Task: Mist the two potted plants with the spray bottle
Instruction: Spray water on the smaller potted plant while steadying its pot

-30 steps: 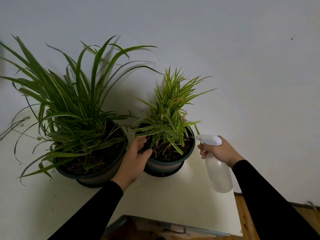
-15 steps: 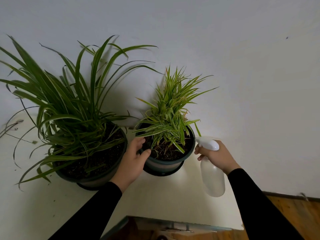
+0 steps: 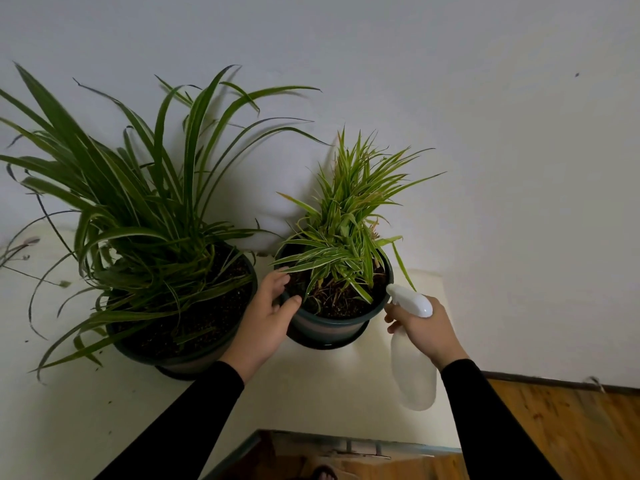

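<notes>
Two potted plants stand on a white table [image 3: 311, 393] against the wall. The large plant [image 3: 149, 216] with long dark green leaves is on the left in a wide dark pot [image 3: 180, 358]. The small plant [image 3: 346, 220] with striped yellowish leaves is to its right in a smaller pot [image 3: 332, 327]. My left hand [image 3: 266, 317] grips the small pot's left rim, thumb over the edge. My right hand [image 3: 426, 327] holds a white spray bottle [image 3: 412, 372] just right of that pot, its nozzle pointing at the plant's base.
The white wall [image 3: 485, 133] rises directly behind the pots. The table's right edge ends near the bottle, with wooden floor [image 3: 571, 427] beyond. Thin trailing stems [image 3: 20, 251] hang at the far left. The table's front edge runs below my arms.
My right hand has brought the spray bottle left and closer to the small pot's rim. My left hand has stayed on the small pot's rim.
</notes>
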{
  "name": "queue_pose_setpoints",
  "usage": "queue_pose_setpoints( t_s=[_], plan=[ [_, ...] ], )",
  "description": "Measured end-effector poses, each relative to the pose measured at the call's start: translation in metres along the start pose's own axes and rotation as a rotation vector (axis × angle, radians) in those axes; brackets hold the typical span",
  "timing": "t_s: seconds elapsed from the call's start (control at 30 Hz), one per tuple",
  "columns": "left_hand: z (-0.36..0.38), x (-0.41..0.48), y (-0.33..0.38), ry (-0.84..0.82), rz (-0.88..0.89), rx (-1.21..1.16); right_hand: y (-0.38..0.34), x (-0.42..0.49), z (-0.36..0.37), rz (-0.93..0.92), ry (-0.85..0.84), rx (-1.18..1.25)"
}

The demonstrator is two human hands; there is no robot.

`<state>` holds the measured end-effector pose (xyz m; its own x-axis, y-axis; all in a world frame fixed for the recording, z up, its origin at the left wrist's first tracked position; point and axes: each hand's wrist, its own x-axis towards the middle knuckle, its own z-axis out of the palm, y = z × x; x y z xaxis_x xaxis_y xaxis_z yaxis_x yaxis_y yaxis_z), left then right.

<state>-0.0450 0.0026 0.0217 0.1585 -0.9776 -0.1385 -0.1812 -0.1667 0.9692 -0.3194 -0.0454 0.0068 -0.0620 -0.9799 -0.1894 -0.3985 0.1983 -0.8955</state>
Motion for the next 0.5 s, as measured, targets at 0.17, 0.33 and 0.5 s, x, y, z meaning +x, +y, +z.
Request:
queue_pose_setpoints(
  t_s=[0.17,0.33,0.5],
  plan=[
    [-0.005,0.002,-0.004,0.0,0.0,0.012,-0.001,-0.012,0.008,0.014,0.039,-0.003],
    [-0.009,0.003,-0.004,0.003,0.005,0.016,-0.006,-0.02,0.013,0.019,0.069,0.052],
    [-0.011,0.002,-0.004,-0.009,0.004,-0.002,-0.008,-0.028,0.021,0.021,0.099,0.045]
  ],
)
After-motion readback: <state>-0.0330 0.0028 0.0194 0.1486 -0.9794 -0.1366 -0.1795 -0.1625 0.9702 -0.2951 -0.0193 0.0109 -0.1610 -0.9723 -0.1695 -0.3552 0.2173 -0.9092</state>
